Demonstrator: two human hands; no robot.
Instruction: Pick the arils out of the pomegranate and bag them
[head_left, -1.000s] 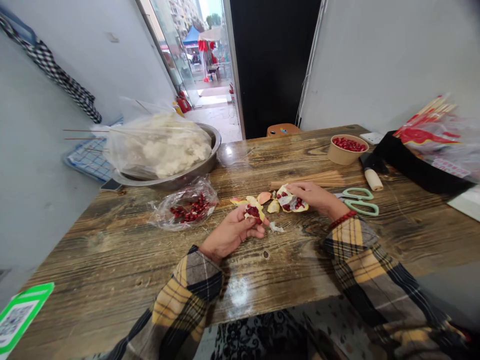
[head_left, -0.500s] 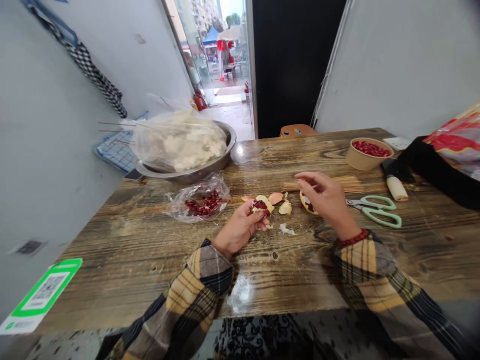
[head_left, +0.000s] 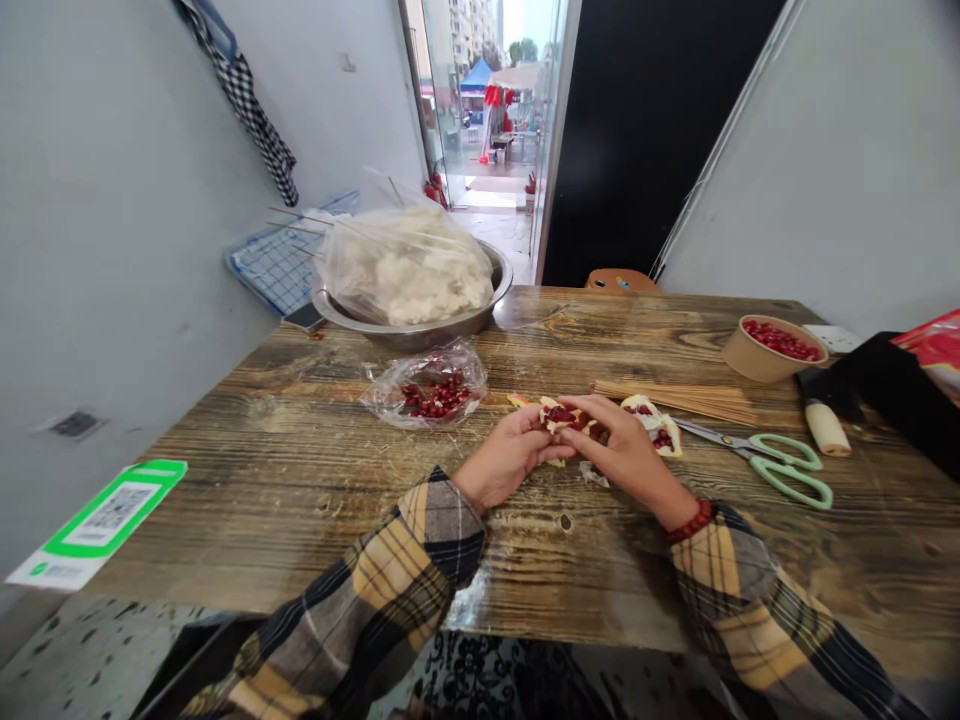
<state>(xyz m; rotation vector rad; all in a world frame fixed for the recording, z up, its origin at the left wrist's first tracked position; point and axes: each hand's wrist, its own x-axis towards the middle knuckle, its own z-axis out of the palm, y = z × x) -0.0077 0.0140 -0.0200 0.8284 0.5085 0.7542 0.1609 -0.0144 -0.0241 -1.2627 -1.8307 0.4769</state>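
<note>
- In the head view, the left hand (head_left: 506, 455) held a piece of pomegranate (head_left: 559, 412) with its fingers bent in close around it
- The right hand (head_left: 637, 455) met it from the other side, thumb and fingers narrowly parted at the red seeds of that piece; whether they gripped any seeds could not be told
- The piece was above the middle of the wooden table (head_left: 300, 500), between the two hands
- A red bead bracelet (head_left: 691, 522) circled the right wrist, and both arms wore plaid sleeves (head_left: 420, 540)
- Another piece of pomegranate (head_left: 664, 435) lay on the table just beyond the right hand, partly hidden by it, with seeds showing
- The scissors (head_left: 787, 465) with green handles lay to the right, their blades pointing at that second piece
- Thin wooden sticks (head_left: 675, 400) lay in a bunch behind it
- A pale scrap (head_left: 595, 475) lay under the right hand, and a bit of peel (head_left: 517, 400) showed beyond the left hand
- A clear plastic bag (head_left: 386, 405) with red seeds (head_left: 439, 395) lay left of the hands
- Behind it stood a metal bowl (head_left: 499, 275), holding a larger bag of pale, lumpy stuff (head_left: 435, 285)
- At the far right stood a paper bowl (head_left: 757, 360) of red seeds, with a pale handle (head_left: 827, 428) near it
- A green and white card (head_left: 112, 515) was at the left table edge
</note>
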